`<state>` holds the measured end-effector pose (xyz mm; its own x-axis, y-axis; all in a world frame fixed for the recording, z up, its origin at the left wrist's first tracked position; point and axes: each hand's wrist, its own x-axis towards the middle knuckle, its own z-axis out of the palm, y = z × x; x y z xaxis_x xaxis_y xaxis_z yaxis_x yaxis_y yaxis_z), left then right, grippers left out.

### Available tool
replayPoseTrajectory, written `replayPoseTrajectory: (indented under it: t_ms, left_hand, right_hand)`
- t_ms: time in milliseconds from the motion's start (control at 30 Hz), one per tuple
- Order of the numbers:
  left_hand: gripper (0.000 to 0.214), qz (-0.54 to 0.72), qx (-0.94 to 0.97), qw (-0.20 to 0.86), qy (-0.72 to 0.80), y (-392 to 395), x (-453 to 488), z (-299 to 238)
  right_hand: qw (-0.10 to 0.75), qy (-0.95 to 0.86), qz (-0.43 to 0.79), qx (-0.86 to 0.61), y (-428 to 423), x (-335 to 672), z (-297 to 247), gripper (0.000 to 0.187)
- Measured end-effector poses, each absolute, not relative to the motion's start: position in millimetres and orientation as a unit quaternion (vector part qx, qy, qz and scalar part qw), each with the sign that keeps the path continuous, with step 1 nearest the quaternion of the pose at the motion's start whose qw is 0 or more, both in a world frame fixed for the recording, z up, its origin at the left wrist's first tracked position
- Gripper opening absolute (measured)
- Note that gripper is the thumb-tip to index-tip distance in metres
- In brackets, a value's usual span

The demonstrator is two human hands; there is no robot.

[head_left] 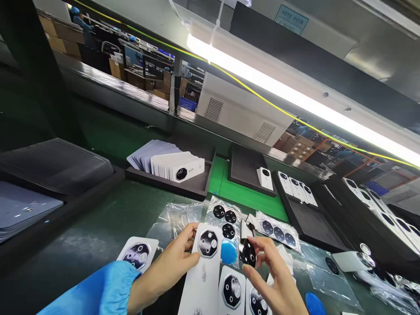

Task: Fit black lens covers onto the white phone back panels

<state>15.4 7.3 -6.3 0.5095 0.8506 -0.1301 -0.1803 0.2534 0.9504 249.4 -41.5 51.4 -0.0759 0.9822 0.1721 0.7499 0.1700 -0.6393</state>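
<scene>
Remotely, I have the left hand point(169, 267) pinching a white phone back panel point(204, 273) and, to that panel's right, the right hand point(274, 270) pinching a black camera lens cover point(248, 253) that a slack grip could drop.

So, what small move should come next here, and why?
Probably bring the black disc toward the octagonal camera area of the white panel and line up their holes: the right hand already pinches the disc, apart from the panel, while the left hand grips the panel's edge with that area facing the camera.
</scene>
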Motion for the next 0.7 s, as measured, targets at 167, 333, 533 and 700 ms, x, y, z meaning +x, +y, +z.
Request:
replayPoseTrajectory:
  t_ms: [167, 333, 533, 700]
  left_hand:
    - [0.061, 0.372, 0.463, 0.73, 0.339, 9.5, 25.9, -3.1]
    - [0.058, 0.359, 0.458, 0.742, 0.333, 12.0, 29.7, 1.2]
    - [0.059, 0.354, 0.433, 0.76, 0.331, 15.7, 33.7, 0.8]
    - [0.056, 0.35, 0.426, 0.763, 0.338, 17.2, 34.7, 1.5]
  right_hand:
    - [0.318, -0.679, 0.227, -0.622, -63.7, 266.9, 19.9, 0.043]
    - [0.358, -0.633, 0.233, -0.646, -67.9, 269.2, -2.9, 0.041]
    - [0.412, -0.616, 0.204, -0.639, -61.9, 260.3, -12.0, 0.04]
    - [0.46, -0.598, 0.206, -0.623, -58.0, 250.9, -15.6, 0.04]
